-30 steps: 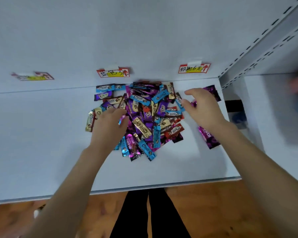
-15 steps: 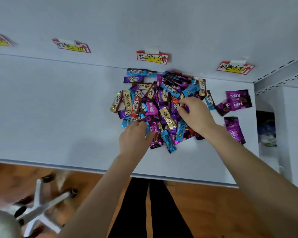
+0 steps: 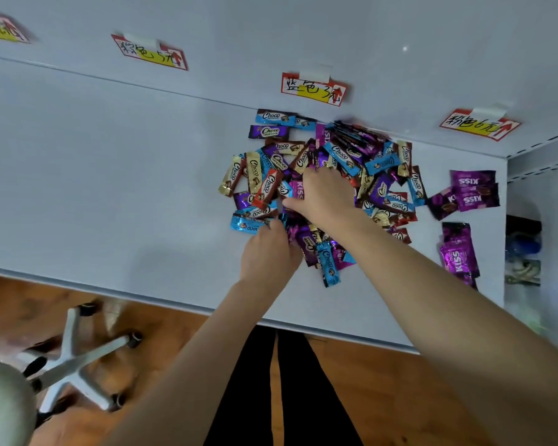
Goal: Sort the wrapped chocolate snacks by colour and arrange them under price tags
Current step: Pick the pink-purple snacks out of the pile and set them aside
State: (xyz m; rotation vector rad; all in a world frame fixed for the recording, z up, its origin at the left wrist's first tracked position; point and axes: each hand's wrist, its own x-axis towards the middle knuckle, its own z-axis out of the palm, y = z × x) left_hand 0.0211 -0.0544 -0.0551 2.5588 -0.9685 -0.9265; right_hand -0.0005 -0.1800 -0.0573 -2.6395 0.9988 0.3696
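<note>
Sorting is barely under way — a few purple KISS packs (image 3: 474, 191) lie apart by the right edge of the counter (image 3: 110, 188), near the pink tag (image 3: 479, 125), while the mixed heap (image 3: 380, 175) sits at the back edge below the blue tag (image 3: 313, 90). The left hand (image 3: 268, 252) digs at the heap's near side and the right hand (image 3: 327, 196) covers its middle, fingers of both bent among wrappers — whether they grip any, I cannot tell.

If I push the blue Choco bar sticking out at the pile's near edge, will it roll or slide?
Probably slide: the blue Choco bar lies flat on the smooth white shelf. Its glossy wrapper looks slippery, so a pinch at a crimped end seems safer. It looks light, so the purple wrapper beside it may shift too.
</note>
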